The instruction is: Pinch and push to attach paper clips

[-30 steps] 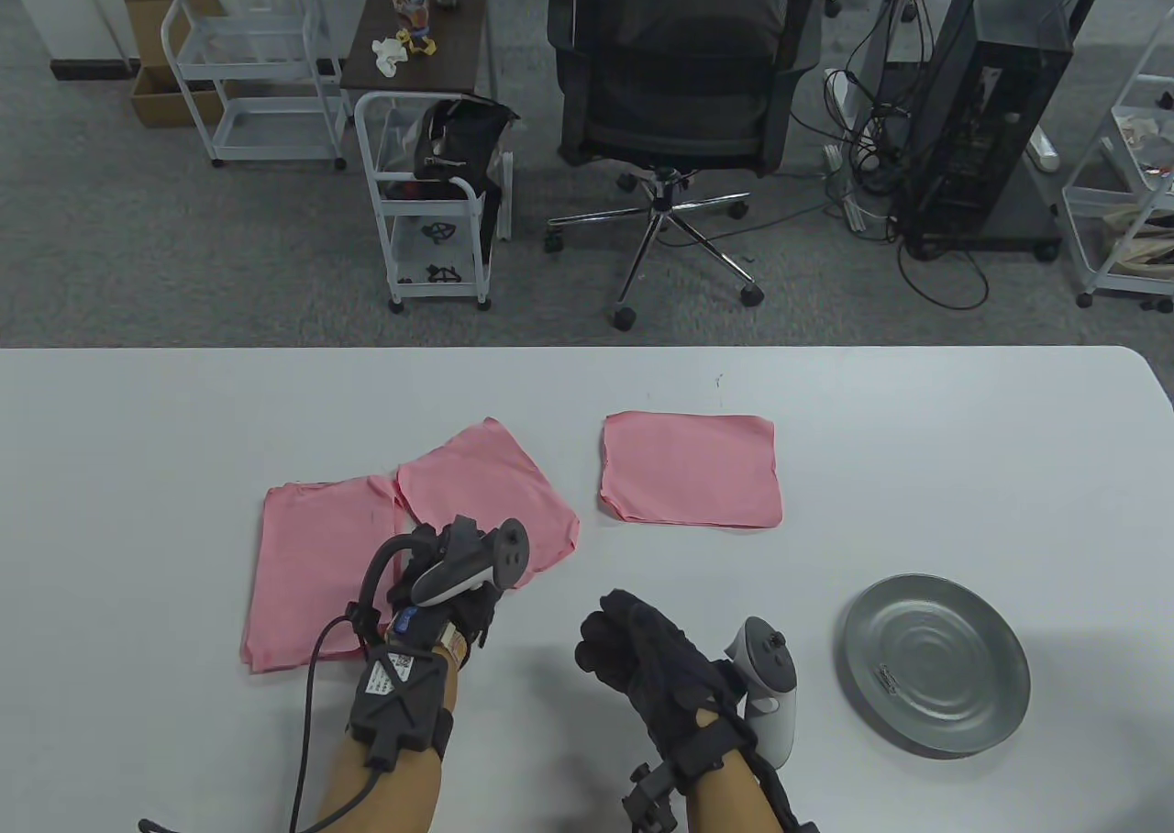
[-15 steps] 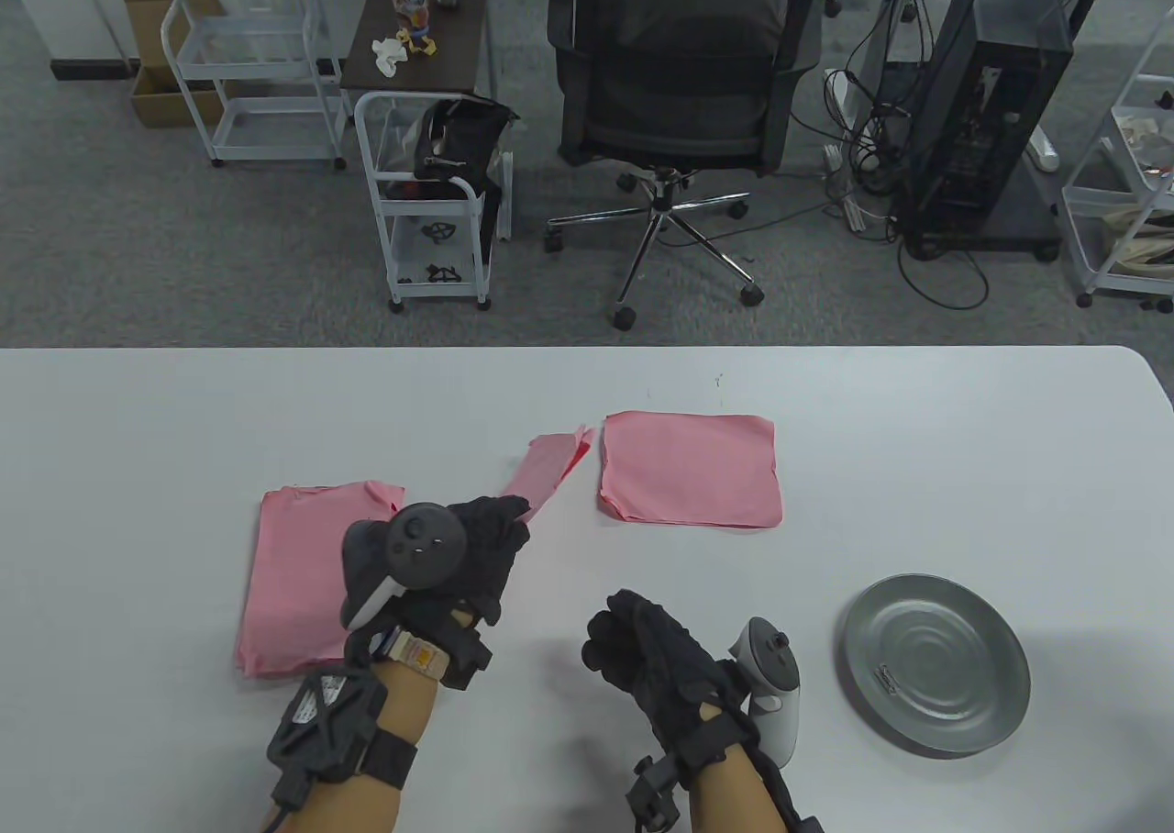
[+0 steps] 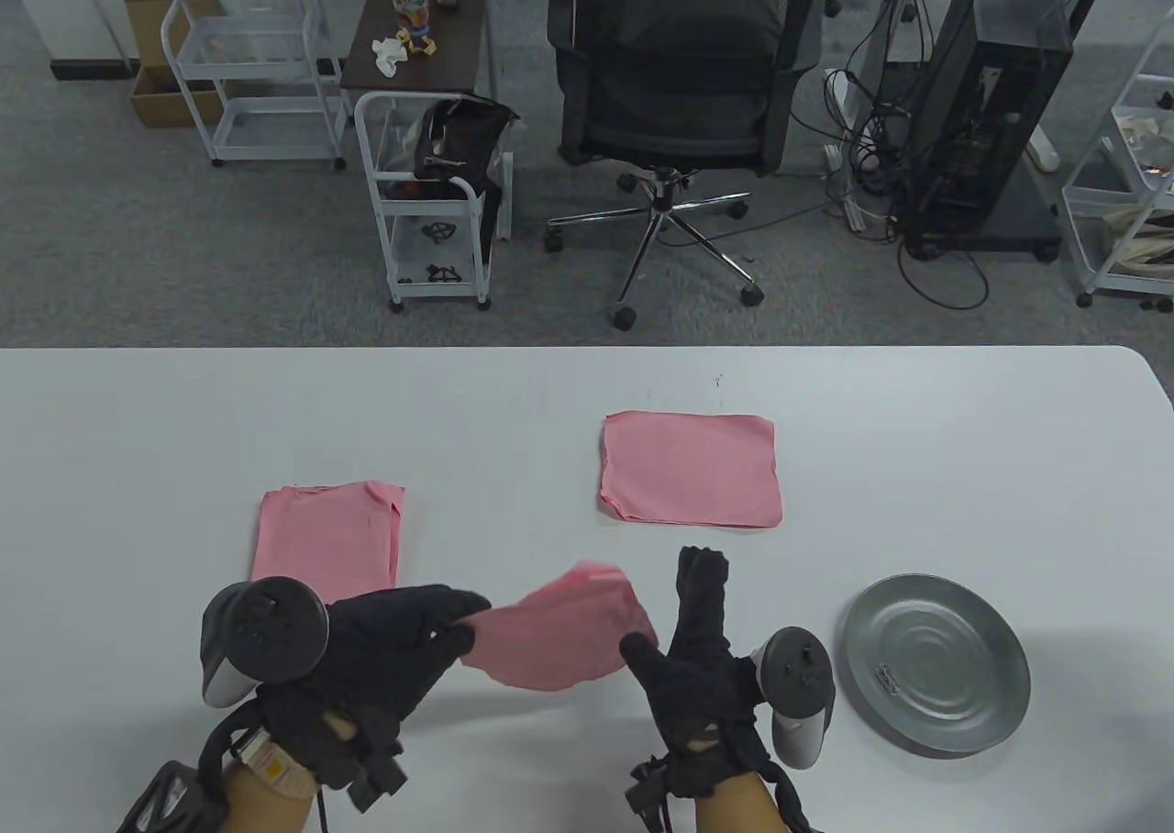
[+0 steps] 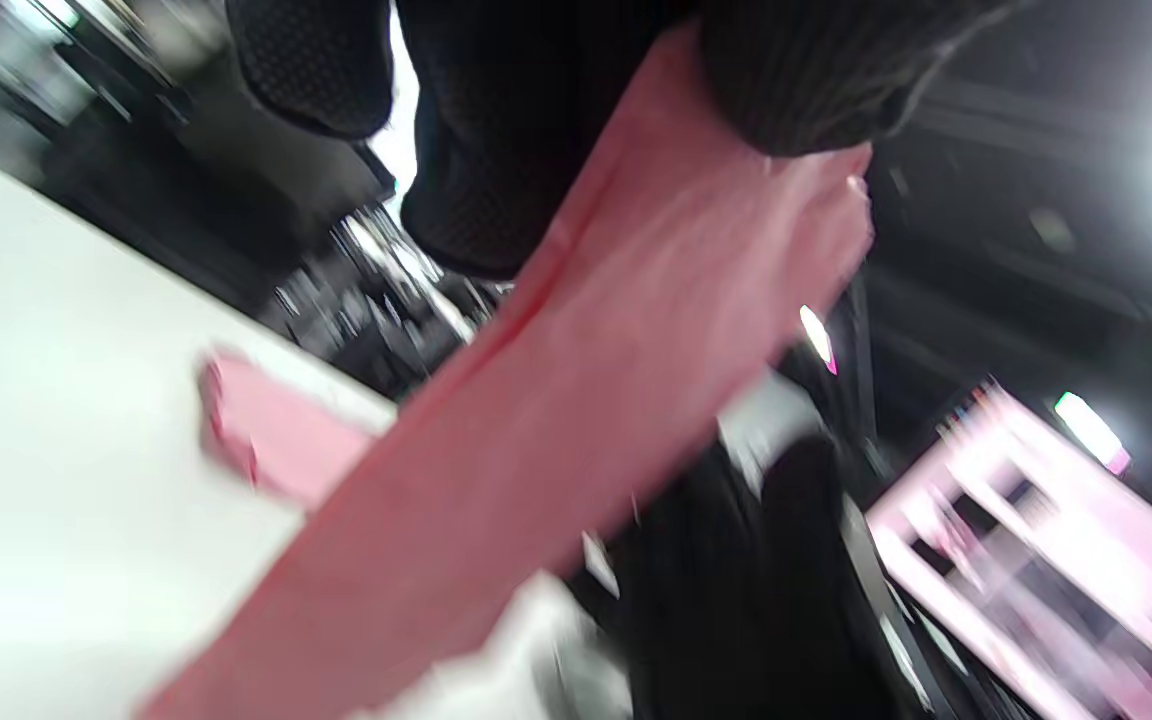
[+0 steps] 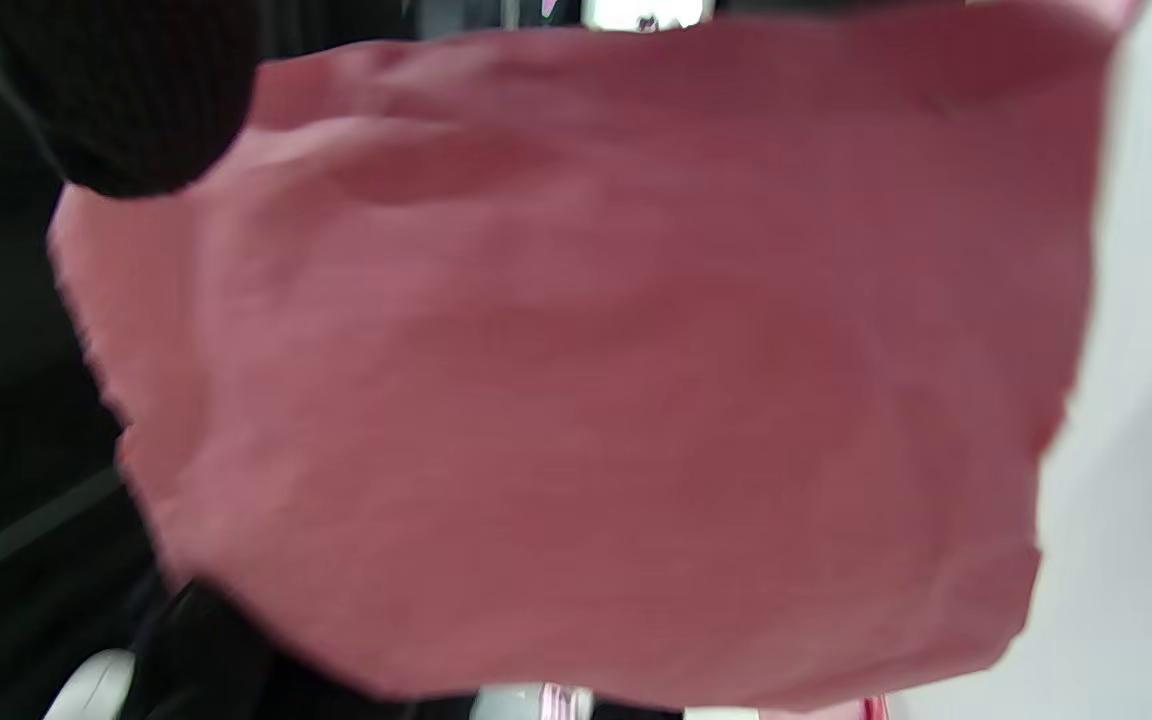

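While the left hand [image 3: 385, 636] pinches one edge of a pink sheet [image 3: 559, 636] and holds it clear of the tabletop [image 3: 138, 429], the right hand [image 3: 692, 649] stands just beside the sheet's far edge, fingers pointing away from the person and thumb spread toward the paper. Whether the thumb touches the sheet cannot be told from the table view; the right wrist view shows only pink paper filling the frame, with one dark fingertip at its top left corner. So the left hand is closed on the sheet, and the right looks largely open with nothing clearly in it.

Two more pink stacks lie flat: one [image 3: 326, 535] near the left hand, another [image 3: 690, 471] further back toward the middle. A metal plate [image 3: 935, 663] sits to the right, with what seems to be a single clip [image 3: 886, 679] near its left rim, though it is too small to be sure.

Judging by this, the step in hand is bringing the paper into position, with no clip attached yet. The next move likely calls for the right hand to reach over to the plate, pinch the clip, and push it onto an edge that the left hand keeps taut and steady.
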`<state>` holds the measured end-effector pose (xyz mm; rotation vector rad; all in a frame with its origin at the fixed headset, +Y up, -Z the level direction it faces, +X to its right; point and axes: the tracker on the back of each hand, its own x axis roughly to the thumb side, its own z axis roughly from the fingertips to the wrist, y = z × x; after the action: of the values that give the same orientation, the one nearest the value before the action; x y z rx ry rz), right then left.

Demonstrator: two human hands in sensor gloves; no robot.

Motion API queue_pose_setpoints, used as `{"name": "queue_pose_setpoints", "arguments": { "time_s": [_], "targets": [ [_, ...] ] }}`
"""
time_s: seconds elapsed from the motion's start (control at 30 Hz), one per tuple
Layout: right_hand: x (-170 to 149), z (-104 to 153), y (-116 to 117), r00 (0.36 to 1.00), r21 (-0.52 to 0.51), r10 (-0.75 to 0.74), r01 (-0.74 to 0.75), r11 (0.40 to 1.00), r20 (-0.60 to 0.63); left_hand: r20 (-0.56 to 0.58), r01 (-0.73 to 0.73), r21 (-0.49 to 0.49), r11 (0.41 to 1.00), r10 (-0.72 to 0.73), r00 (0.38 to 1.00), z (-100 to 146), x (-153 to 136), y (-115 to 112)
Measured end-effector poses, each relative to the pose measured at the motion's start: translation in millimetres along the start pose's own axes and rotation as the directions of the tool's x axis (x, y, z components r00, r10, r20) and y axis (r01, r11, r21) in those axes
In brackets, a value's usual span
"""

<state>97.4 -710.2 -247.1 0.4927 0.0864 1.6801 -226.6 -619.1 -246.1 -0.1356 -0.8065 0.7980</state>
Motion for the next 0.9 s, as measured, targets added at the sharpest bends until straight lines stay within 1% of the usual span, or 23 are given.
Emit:
{"name": "queue_pose_setpoints", "arguments": {
  "time_s": [0.03,0.07,0.13,0.17,0.2,0.23,0.27,0.3,0.33,0.37,0.4,0.43,0.5,0.57,0.6,0.67,0.7,0.73,0.77,0.8,0.83,0.87,0.9],
  "targets": [
    [3,0,3,1.0,0.036,0.021,-0.021,0.999,-0.002,0.001,-0.002,-0.037,0.999,0.002,1.0,3,1,-2],
    [1,-1,9,1.0,0.089,0.026,-0.025,0.996,-0.013,0.003,0.006,-0.036,0.999,-0.006,1.0,8,2,-7],
    [-3,-6,21,0.998,0.168,-0.051,0.054,0.984,-0.02,-0.002,0.03,-0.016,0.999,-0.03,1.0,13,2,-13],
    [-6,-10,29,0.994,0.214,-0.101,0.11,0.971,-0.052,-0.002,0.031,0.0,1.0,-0.031,1.0,16,0,-15],
    [-8,-11,34,0.991,0.225,-0.12,0.13,0.966,-0.058,0.0,0.014,0.033,0.999,-0.014,1.0,19,-4,-17],
    [-8,-11,36,0.99,0.211,-0.129,0.139,0.967,-0.064,0.002,-0.023,0.08,0.997,0.023,1.0,22,-10,-18],
    [-8,-10,39,0.987,0.176,-0.153,0.159,0.971,-0.049,0.014,-0.122,0.161,0.979,0.121,0.993,26,-22,-21],
    [-6,-10,42,0.983,0.132,-0.185,0.186,0.974,-0.019,0.018,-0.225,0.216,0.95,0.226,0.974,28,-31,-25],
    [-3,-8,43,0.98,0.106,-0.198,0.197,0.975,0.004,-0.001,-0.37,0.242,0.897,0.382,0.924,29,-43,-30],
    [1,-7,44,0.978,0.086,-0.206,0.203,0.975,0.034,-0.024,-0.498,0.194,0.845,0.512,0.859,29,-52,-35],
    [5,-5,44,0.979,0.066,-0.199,0.195,0.979,0.052,-0.026,-0.564,0.128,0.816,0.571,0.82,28,-56,-38],
    [9,-4,43,0.982,0.041,-0.175,0.172,0.984,0.072,-0.038,-0.593,0.058,0.803,0.595,0.803,26,-58,-41],
    [15,-2,40,0.992,-0.004,-0.075,0.075,0.997,0.1,-0.039,-0.498,0.059,0.865,0.501,0.865,25,-58,-46],
    [12,-2,40,0.995,-0.004,-0.038,0.038,0.999,0.09,-0.016,-0.461,0.085,0.883,0.464,0.886,23,-62,-51],
    [6,-2,39,0.997,-0.004,-0.034,0.034,0.999,0.065,-0.022,-0.459,0.106,0.882,0.463,0.886,23,-68,-55],
    [-8,-4,39,1.0,0.006,-0.001,0.002,1.0,-0.03,-0.066,-0.425,0.158,0.891,0.439,0.896,25,-78,-61],
    [-19,-5,38,0.993,0.019,0.061,-0.059,0.998,-0.105,-0.113,-0.366,0.161,0.916,0.386,0.915,26,-86,-65],
    [-29,-6,38,0.973,0.045,0.135,-0.129,0.991,-0.189,-0.152,-0.325,0.144,0.935,0.345,0.926,27,-91,-69],
    [-38,-7,38,0.93,0.111,0.244,-0.221,0.969,-0.274,-0.201,-0.265,0.11,0.958,0.283,0.938,28,-97,-74],
    [-40,-8,40,0.903,0.173,0.305,-0.263,0.949,-0.302,-0.222,-0.226,0.086,0.97,0.24,0.945,28,-100,-77],
    [-39,-8,41,0.891,0.225,0.356,-0.3,0.927,-0.282,-0.227,-0.199,0.083,0.976,0.213,0.95,28,-101,-79],
    [-33,-9,41,0.888,0.215,0.404,-0.36,0.908,-0.218,-0.225,-0.193,0.095,0.977,0.21,0.951,29,-98,-76],
    [-25,-9,40,0.889,0.146,0.423,-0.402,0.904,-0.176,-0.191,-0.208,0.12,0.971,0.228,0.955,29,-94,-71]
  ]
}}
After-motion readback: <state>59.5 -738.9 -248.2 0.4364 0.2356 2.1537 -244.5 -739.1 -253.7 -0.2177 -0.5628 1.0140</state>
